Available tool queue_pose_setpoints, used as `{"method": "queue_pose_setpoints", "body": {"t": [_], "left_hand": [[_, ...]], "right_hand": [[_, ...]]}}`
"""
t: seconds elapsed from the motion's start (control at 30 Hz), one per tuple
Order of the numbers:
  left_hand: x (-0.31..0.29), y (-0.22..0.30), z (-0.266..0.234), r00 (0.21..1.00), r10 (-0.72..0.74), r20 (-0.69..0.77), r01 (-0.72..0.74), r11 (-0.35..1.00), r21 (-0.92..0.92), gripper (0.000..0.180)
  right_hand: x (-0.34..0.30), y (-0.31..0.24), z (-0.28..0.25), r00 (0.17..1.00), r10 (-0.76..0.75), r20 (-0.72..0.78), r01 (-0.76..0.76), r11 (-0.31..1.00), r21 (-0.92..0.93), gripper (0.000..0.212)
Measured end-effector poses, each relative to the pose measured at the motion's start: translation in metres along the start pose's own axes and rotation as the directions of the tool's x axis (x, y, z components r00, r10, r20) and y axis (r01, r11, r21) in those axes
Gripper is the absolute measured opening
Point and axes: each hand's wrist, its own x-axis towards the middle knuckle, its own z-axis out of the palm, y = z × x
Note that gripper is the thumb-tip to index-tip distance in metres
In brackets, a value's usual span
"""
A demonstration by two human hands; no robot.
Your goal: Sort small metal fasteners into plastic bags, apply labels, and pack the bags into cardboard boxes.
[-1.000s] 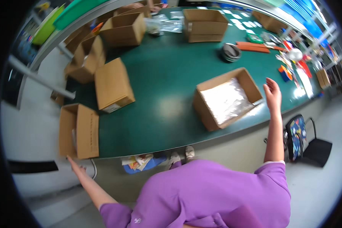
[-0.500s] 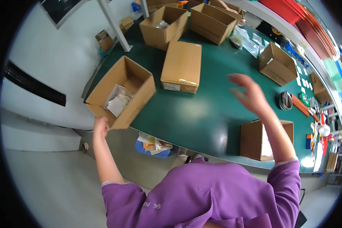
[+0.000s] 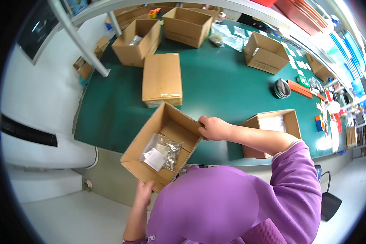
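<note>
Between my two hands is an open cardboard box (image 3: 136, 152), tilted at the table's front edge, close to my body. My left hand (image 3: 144, 193) grips its near lower corner, and my right hand (image 3: 214, 128) is closed on the rim at its far right corner. Inside lies a clear plastic bag (image 3: 173, 148) of small shiny pieces, with a white paper slip (image 3: 155, 159) over it. A taped-up carton (image 3: 162, 77) stands just beyond the held box. Under my right forearm sits another open box (image 3: 292, 121) with something white inside.
The green table (image 3: 215, 89) also bears open cartons at the back, one with a small bag (image 3: 136, 40) inside. Towards the right are an open box (image 3: 266, 53), a dark round container (image 3: 282, 88) and orange bars (image 3: 299, 89). A metal post (image 3: 79, 38) rises at the left.
The open box has come right and nearer to my body, with my left hand still on it. My right hand has moved left and down and taken hold of its rim.
</note>
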Motion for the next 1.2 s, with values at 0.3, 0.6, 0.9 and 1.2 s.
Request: {"method": "queue_pose_setpoints", "body": {"t": [0.3,0.6,0.9,1.2], "left_hand": [[0.069,0.010,0.191,0.977,0.035,0.211,-0.001,0.987,-0.159,0.059],[0.263,0.099,0.420,0.958,0.095,0.271,-0.061,0.989,-0.132,0.051],[0.289,0.139,0.523,0.924,0.133,0.360,-0.121,0.991,-0.055,0.089],[0.159,-0.007,0.399,0.748,0.090,0.657,-0.210,0.972,0.105,0.071]], "right_hand": [[-0.091,0.111,-0.083,0.617,-0.325,-0.717,0.057,0.927,-0.371,0.048],[-0.295,0.251,-0.078,0.302,0.238,-0.923,-0.009,0.969,0.247,0.038],[-0.323,0.357,-0.014,0.244,0.598,-0.763,0.084,0.771,0.631,0.033],[-0.311,0.439,-0.038,0.372,0.696,-0.614,0.347,0.509,0.788,0.038]]}}
